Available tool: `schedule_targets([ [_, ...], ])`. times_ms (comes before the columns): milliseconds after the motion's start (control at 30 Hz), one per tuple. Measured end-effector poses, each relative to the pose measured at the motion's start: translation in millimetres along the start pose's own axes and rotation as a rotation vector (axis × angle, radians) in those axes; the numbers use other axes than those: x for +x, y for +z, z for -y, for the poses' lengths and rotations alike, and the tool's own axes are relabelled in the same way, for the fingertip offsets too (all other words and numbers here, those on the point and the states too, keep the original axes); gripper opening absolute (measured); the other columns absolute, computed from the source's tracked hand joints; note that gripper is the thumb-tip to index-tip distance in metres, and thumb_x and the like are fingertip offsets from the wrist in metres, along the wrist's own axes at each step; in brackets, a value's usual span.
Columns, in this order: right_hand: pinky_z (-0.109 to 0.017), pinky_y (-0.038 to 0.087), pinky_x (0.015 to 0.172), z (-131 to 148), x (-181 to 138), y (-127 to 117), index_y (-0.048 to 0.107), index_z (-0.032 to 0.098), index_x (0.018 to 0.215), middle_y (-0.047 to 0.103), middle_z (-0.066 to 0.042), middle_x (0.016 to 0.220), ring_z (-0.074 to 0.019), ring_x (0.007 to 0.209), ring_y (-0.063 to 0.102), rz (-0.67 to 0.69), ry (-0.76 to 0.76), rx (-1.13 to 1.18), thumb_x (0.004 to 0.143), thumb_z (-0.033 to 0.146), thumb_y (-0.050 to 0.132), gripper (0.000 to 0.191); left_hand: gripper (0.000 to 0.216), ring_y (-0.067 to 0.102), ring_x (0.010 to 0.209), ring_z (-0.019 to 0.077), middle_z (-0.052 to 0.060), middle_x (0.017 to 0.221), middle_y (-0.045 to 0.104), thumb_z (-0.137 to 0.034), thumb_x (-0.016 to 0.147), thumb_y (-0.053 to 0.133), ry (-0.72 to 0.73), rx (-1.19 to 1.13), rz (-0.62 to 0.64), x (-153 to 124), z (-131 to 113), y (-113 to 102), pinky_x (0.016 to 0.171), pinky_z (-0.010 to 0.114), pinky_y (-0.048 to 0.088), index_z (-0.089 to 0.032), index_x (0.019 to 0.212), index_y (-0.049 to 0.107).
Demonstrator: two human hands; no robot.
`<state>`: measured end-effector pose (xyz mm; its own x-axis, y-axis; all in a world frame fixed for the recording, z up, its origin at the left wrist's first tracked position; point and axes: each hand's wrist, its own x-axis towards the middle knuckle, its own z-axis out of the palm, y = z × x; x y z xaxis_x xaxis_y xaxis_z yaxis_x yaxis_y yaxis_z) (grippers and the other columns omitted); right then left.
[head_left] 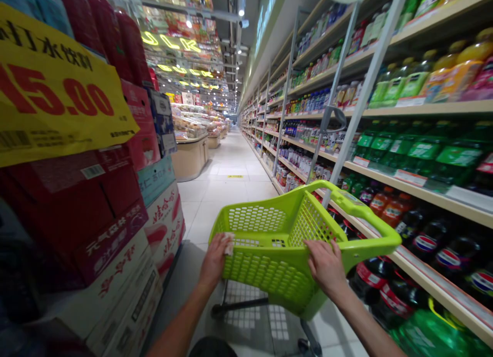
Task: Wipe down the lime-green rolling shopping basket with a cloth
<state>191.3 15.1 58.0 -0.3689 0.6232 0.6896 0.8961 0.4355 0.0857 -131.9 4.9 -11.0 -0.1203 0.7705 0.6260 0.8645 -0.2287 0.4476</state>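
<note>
A lime-green plastic shopping cart point(265, 277) stands sideways in front of me, its handle point(379, 243) pointing right. The basket's bottom shows through as bare green mesh. My left hand point(214, 257) is closed over the near rim at the cart's left corner. A crumpled whitish tissue or cloth point(229, 243) sits at those fingers, pressed against the rim. Farther right, my right hand point(325, 262) is closed on the same near rim, beside the perforated inner panel point(314, 223). Its fingertips curl over the edge, and the handle is beyond it, untouched.
Shelves of bottled drinks point(427, 146) line the right side, close to the cart handle. Stacked drink cartons point(115, 275) rise on my left under a yellow price sign point(57, 95). A tiled aisle point(227, 177) runs ahead past a rounded display counter point(190, 159).
</note>
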Motion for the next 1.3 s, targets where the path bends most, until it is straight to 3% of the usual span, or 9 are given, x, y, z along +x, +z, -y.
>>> schedule_targets([
  [100, -0.046, 0.023, 0.096, 8.7, 1.1, 1.3, 0.057, 0.019, 0.103, 0.066, -0.004, 0.095, -0.0229, 0.093, 0.053, -0.021, 0.036, -0.003, 0.074, 0.014, 0.045, 0.032, 0.044, 0.042, 0.119, 0.0192, 0.005, 0.121, 0.052, -0.006, 0.074, 0.032, -0.146, 0.030, -0.085, -2.3, 15.6, -10.9, 0.100, 0.041, 0.036, -0.019, 0.109, 0.056],
  [267, -0.047, 0.024, 0.095, 11.0, 0.3, 2.3, 0.058, 0.020, 0.103, 0.066, -0.004, 0.094, -0.0234, 0.093, 0.053, -0.038, 0.030, -0.009, 0.074, 0.015, 0.046, 0.031, 0.050, 0.039, 0.121, 0.0160, 0.005, 0.123, 0.051, 0.000, 0.070, 0.032, 0.091, -0.074, 0.056, 2.1, -33.2, 19.5, 0.101, 0.038, 0.035, -0.019, 0.109, 0.056],
  [367, -0.046, 0.024, 0.095, 6.6, -1.8, 1.5, 0.057, 0.020, 0.104, 0.066, -0.004, 0.095, -0.0229, 0.093, 0.053, -0.034, -0.007, -0.010, 0.074, 0.014, 0.045, 0.033, 0.046, 0.038, 0.121, 0.0158, 0.004, 0.124, 0.051, -0.002, 0.073, 0.035, 0.144, -0.072, 0.128, 4.4, -30.5, 16.0, 0.101, 0.037, 0.034, -0.020, 0.109, 0.056],
  [567, -0.046, 0.024, 0.095, 12.2, -1.7, 2.5, 0.059, 0.020, 0.101, 0.066, -0.004, 0.095, -0.0235, 0.093, 0.053, -0.036, 0.017, -0.010, 0.075, 0.016, 0.046, 0.029, 0.047, 0.044, 0.116, 0.0166, 0.004, 0.124, 0.050, -0.004, 0.072, 0.033, -0.179, 0.027, -0.028, 1.6, 8.9, -16.9, 0.099, 0.036, 0.037, -0.020, 0.109, 0.056],
  [800, -0.046, 0.023, 0.096, 10.2, -3.1, 1.8, 0.059, 0.021, 0.101, 0.065, -0.003, 0.097, -0.0234, 0.094, 0.052, -0.020, 0.004, 0.005, 0.074, 0.015, 0.046, 0.031, 0.043, 0.045, 0.114, 0.0174, 0.006, 0.124, 0.051, -0.005, 0.074, 0.037, 0.135, -0.104, 0.186, 9.1, -40.0, 11.8, 0.097, 0.038, 0.037, -0.021, 0.110, 0.057],
  [900, -0.045, 0.023, 0.096, 9.4, -4.0, 1.2, 0.059, 0.021, 0.101, 0.065, -0.003, 0.099, -0.0232, 0.095, 0.052, -0.018, -0.004, 0.017, 0.074, 0.015, 0.046, 0.031, 0.043, 0.047, 0.111, 0.0181, 0.004, 0.120, 0.054, -0.005, 0.073, 0.038, -0.004, -0.071, 0.094, 9.1, -9.6, -5.3, 0.097, 0.039, 0.038, -0.020, 0.107, 0.058],
  [1033, -0.044, 0.021, 0.098, 16.9, -2.1, 1.7, 0.061, 0.021, 0.097, 0.066, -0.003, 0.096, -0.0221, 0.094, 0.052, -0.040, 0.052, 0.025, 0.073, 0.016, 0.047, 0.028, 0.044, 0.049, 0.108, 0.0181, 0.004, 0.115, 0.056, -0.005, 0.072, 0.036, -0.237, -0.049, -0.173, 3.0, 20.3, -14.5, 0.097, 0.037, 0.039, -0.020, 0.109, 0.057],
  [1200, -0.043, 0.020, 0.099, 19.4, -1.3, 1.0, 0.062, 0.022, 0.096, 0.065, -0.002, 0.094, -0.0212, 0.094, 0.051, -0.038, 0.099, 0.034, 0.073, 0.015, 0.047, 0.029, 0.049, 0.048, 0.111, 0.0178, 0.005, 0.118, 0.054, -0.001, 0.069, 0.036, 0.007, -0.142, -0.046, 1.0, -26.4, 22.2, 0.095, 0.037, 0.041, -0.020, 0.108, 0.058],
  [1300, -0.042, 0.020, 0.099, 15.4, -2.6, 0.4, 0.061, 0.023, 0.098, 0.065, -0.002, 0.097, -0.0209, 0.095, 0.051, -0.028, 0.064, 0.037, 0.072, 0.014, 0.048, 0.031, 0.050, 0.048, 0.110, 0.0177, 0.005, 0.118, 0.054, 0.000, 0.068, 0.035, 0.042, -0.113, 0.032, 4.8, -28.9, 20.7, 0.096, 0.039, 0.038, -0.022, 0.107, 0.059],
])
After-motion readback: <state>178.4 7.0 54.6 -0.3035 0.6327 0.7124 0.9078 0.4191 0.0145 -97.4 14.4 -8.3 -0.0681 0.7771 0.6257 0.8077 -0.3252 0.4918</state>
